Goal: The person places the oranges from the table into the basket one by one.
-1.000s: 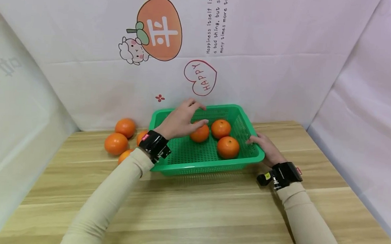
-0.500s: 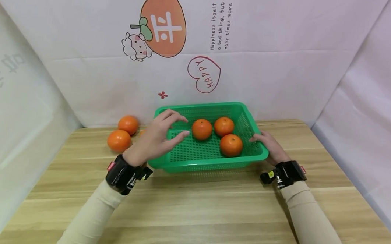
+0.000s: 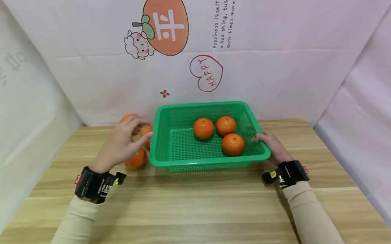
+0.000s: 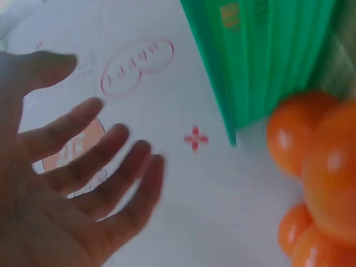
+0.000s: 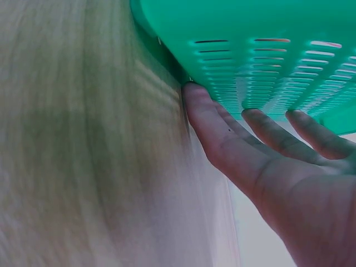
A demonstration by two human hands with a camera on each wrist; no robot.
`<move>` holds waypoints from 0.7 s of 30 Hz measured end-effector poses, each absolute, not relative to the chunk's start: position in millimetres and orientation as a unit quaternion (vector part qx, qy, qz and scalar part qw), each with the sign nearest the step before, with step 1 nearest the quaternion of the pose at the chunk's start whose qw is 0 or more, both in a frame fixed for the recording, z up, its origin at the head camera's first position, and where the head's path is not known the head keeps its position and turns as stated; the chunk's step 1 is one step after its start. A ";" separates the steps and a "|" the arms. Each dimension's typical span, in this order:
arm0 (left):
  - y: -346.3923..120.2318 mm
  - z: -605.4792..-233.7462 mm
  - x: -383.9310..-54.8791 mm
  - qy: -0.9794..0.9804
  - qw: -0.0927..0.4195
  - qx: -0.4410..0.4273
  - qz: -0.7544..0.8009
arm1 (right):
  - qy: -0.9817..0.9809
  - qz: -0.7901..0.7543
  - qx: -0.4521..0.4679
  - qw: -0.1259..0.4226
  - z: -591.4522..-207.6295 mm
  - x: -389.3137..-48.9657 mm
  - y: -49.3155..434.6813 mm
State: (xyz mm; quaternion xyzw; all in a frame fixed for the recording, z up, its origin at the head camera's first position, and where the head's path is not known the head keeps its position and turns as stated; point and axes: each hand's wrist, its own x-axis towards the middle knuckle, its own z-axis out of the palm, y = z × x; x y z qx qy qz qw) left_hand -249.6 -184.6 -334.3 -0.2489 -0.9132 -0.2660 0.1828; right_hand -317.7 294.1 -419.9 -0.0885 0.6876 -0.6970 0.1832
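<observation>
A green plastic basket (image 3: 162,135) stands on the table with three oranges inside, one of them (image 3: 233,144) nearest the front. My right hand (image 3: 276,149) holds its right end, thumb over the rim; in the right wrist view the fingers (image 5: 222,130) lie against the slotted outer wall. Left of the basket, my left hand (image 3: 119,146) hovers over several loose oranges, fingers spread and gently bent, nothing in its grasp. It partly covers them; one orange (image 3: 137,158) shows below the palm. In the left wrist view these oranges (image 4: 334,172) sit apart from the hand (image 4: 55,206).
The wooden table (image 3: 191,210) extends in front of the basket. A white printed cloth (image 3: 257,73) hangs close behind it, with white cloth (image 3: 21,90) at the sides too. Both wrists carry black camera straps (image 3: 91,184).
My left hand has moved left and down, from over the basket to over the loose oranges. My right hand stays on the basket; the head view has shifted slightly.
</observation>
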 end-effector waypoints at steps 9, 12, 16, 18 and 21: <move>-208.6 -339.8 -245.6 -0.958 0.060 -0.191 -0.204 | 0.694 -0.691 -0.089 0.179 -418.1 -315.9 295.4; -210.3 -345.9 -244.4 -0.959 0.058 -0.193 -0.199 | 0.696 -0.689 -0.088 0.180 -419.0 -315.3 294.8; -214.5 -357.0 -244.0 -0.961 0.062 -0.200 -0.182 | 0.699 -0.687 -0.088 0.179 -419.6 -315.1 294.7; -217.5 -363.8 -243.9 -0.963 0.060 -0.200 -0.171 | 0.699 -0.686 -0.089 0.180 -419.2 -315.8 294.9; -221.1 -373.9 -244.9 -0.965 0.049 -0.193 -0.169 | 0.697 -0.687 -0.090 0.184 -417.4 -317.0 295.5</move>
